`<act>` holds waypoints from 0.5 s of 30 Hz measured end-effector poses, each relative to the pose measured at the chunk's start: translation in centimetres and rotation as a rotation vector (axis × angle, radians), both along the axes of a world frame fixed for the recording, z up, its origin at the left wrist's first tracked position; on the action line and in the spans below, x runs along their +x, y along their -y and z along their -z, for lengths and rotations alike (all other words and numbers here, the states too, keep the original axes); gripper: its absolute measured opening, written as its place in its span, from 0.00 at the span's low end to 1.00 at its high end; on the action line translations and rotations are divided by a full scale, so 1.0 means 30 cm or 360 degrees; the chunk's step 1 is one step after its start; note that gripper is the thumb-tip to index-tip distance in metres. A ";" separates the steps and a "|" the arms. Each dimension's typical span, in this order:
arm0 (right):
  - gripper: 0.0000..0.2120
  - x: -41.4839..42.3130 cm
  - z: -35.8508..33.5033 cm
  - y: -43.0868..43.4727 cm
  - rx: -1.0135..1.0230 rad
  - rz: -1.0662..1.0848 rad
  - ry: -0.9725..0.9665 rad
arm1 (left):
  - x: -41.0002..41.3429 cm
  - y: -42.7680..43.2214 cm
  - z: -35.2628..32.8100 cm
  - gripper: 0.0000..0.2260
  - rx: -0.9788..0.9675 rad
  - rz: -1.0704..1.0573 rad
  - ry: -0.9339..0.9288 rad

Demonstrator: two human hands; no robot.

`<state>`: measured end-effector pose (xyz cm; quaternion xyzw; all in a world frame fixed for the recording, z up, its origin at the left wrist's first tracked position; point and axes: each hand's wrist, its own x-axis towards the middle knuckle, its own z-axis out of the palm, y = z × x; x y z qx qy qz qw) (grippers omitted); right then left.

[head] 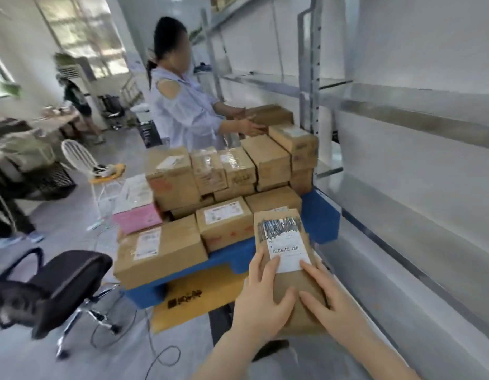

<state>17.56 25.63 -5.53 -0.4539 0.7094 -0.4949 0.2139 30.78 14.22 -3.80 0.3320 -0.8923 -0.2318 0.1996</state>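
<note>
I hold a brown cardboard parcel (287, 259) with a white shipping label in front of me, above the near end of a blue cart (321, 215). My left hand (262, 297) grips its left side, thumb across the top face. My right hand (331, 297) lies on its right side with fingers spread over the top face; the fingertips wrap the edge. The parcel's lower end is hidden behind my hands.
Several taped brown boxes (224, 187) and a pink parcel (137, 218) are piled on the cart. A person in a pale shirt (183, 105) lifts a box at the far end. Grey metal shelving (402, 119) runs along the right. A black office chair (59, 283) and a white wire chair (81, 157) stand left.
</note>
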 end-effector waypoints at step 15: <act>0.22 0.221 -0.125 1.005 0.0167 -0.1198 0.0132 | 0.369 0.606 -0.083 0.29 0.0231 -0.1139 -0.0182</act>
